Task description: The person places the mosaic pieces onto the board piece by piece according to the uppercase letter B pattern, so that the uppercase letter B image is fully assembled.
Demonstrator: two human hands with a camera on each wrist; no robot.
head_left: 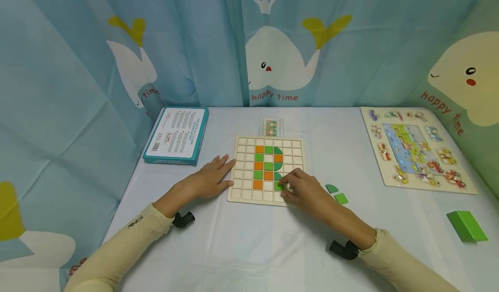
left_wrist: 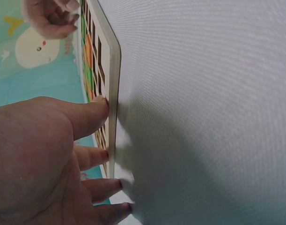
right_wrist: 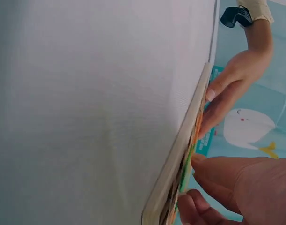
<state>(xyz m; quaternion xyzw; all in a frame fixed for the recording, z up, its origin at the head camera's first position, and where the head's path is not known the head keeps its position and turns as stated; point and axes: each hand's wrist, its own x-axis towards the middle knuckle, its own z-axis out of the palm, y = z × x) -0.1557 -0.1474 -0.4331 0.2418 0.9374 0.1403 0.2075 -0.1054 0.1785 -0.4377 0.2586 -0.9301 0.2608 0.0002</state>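
A wooden grid board (head_left: 235, 193) lies on the table, with orange and green tiles (head_left: 259, 165) set in its middle columns. My left hand (head_left: 210, 179) rests at the board's left edge, fingers spread and straight; in the left wrist view the thumb (left_wrist: 97, 115) touches the rim. Over the lower right of the pattern, my right hand (head_left: 306, 192) has its thumb and index finger bent to a green square tile (head_left: 278, 186), pinching it at the board. That tile shows as a thin green strip (right_wrist: 186, 169) between the fingertips in the right wrist view.
Right of the board lie a green quarter-round tile (head_left: 332, 189) and a green square tile (head_left: 341, 198). A pattern card (head_left: 271, 127) sits behind it. Around stand a teal box (head_left: 175, 134), a picture puzzle (head_left: 376, 162) and a green block (head_left: 466, 226). A curtain (head_left: 210, 45) hangs behind.
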